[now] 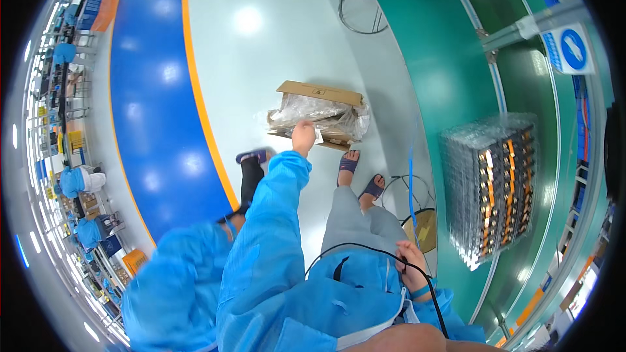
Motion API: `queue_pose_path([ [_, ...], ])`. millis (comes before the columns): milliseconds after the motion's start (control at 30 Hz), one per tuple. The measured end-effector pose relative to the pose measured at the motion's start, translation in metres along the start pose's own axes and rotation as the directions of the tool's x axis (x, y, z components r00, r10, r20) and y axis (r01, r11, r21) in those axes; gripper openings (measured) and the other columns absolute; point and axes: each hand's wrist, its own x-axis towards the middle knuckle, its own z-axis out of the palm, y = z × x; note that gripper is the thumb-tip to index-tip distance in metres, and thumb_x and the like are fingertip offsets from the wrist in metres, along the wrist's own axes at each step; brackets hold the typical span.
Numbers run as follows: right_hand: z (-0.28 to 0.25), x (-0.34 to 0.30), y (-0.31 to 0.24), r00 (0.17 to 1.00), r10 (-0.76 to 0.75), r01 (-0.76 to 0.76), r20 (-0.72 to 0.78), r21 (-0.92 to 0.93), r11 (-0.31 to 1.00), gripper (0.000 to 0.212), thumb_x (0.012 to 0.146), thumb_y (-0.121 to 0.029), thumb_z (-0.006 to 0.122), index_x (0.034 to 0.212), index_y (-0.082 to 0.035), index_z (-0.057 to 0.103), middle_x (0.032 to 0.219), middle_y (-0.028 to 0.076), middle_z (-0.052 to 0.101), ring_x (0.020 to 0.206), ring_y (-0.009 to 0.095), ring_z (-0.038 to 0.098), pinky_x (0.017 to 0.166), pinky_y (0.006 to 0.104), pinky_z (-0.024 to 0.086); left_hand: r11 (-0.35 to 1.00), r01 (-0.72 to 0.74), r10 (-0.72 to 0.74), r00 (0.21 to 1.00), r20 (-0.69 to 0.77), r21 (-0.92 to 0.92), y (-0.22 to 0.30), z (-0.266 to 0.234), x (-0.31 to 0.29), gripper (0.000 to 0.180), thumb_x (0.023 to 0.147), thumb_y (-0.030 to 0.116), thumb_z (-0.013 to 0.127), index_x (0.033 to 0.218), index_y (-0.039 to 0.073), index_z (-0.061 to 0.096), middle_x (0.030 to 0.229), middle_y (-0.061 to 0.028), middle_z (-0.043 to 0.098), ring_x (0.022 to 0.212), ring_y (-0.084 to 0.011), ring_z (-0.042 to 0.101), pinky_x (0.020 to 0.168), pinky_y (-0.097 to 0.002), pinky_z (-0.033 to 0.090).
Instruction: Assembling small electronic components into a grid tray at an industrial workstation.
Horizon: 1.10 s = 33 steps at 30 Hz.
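My left hand (303,137) is stretched out over an open cardboard box (319,93) on the floor, its fingers closed. The box is stuffed with crumpled clear plastic wrap (301,112). A small white piece (318,136) shows beside the fingers; whether I hold it is unclear. Close to my waist, my right hand (412,267) has curled fingers and a blue band on the wrist. A black cable (365,245) runs past that hand, and a blue cord (411,189) hangs just above it. What the right fingers grip, if anything, is hidden.
On the green workbench (424,45) at right stands a plastic-wrapped stack of dark trays (492,189) with orange strips. A stool (420,228) is beside my legs, another stool (358,10) farther off. A co-worker in a blue smock (173,287) is close on my left.
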Motion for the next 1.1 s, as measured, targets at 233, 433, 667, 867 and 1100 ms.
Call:
queue_pose_path([
  [233,0.011,0.039,0.008,0.984,-0.007,-0.040,-0.181,-0.257,0.966,0.013,0.096,-0.012,0.054,0.104,-0.004,0.061,0.069,0.002,0.052,0.051,0.009,0.041,0.047,0.0236,0.031,0.866,-0.254,0.231,0.967,0.106,0.431,-0.009,0.070,0.114,0.031,0.080,0.021,0.060,0.106,0.006,0.070,0.111,-0.0243,0.067,0.104,-0.0422,0.063,0.092,-0.0473,0.050],
  [433,0.001,0.065,0.015,0.959,0.036,-0.076,-0.281,-0.132,0.988,0.015,0.099,-0.016,0.057,0.107,-0.004,0.062,0.071,0.000,0.055,0.054,0.008,0.046,0.049,0.0213,0.033,0.661,-0.114,-0.187,0.932,0.311,0.741,0.016,0.098,0.124,0.063,0.089,0.047,0.047,0.143,0.014,0.048,0.150,-0.0179,0.042,0.140,-0.0380,0.036,0.112,-0.0656,0.019],
  [667,0.039,0.072,-0.013,0.965,0.003,-0.046,-0.263,-0.160,0.986,0.012,0.098,-0.016,0.058,0.104,-0.007,0.062,0.070,-0.002,0.055,0.053,0.006,0.046,0.048,0.0199,0.032,0.575,-0.157,-0.137,0.949,0.283,0.803,0.037,0.064,0.114,0.067,0.091,0.051,0.043,0.152,0.024,0.036,0.160,-0.0168,0.025,0.147,-0.0390,0.022,0.112,-0.0722,0.006],
  [867,0.054,0.068,-0.019,0.983,-0.037,0.016,-0.179,-0.116,0.993,0.012,0.098,-0.018,0.060,0.099,-0.007,0.060,0.064,-0.003,0.050,0.049,0.007,0.042,0.044,0.0215,0.029,0.532,-0.256,-0.026,0.948,0.318,0.807,0.054,0.035,0.078,0.061,0.088,0.046,0.053,0.146,0.030,0.044,0.157,-0.0161,0.032,0.145,-0.0427,0.025,0.111,-0.0737,0.001],
  [1100,0.067,0.038,-0.039,0.971,-0.223,0.210,-0.082,-0.143,0.967,0.013,0.098,-0.022,0.058,0.100,-0.010,0.062,0.078,-0.003,0.056,0.060,0.005,0.045,0.051,0.0226,0.036,0.715,-0.674,0.513,0.688,0.513,0.188,0.089,0.036,-0.061,0.041,0.088,0.026,0.060,0.123,0.006,0.064,0.113,-0.0232,0.067,0.101,-0.0420,0.064,0.087,-0.0454,0.053],
])
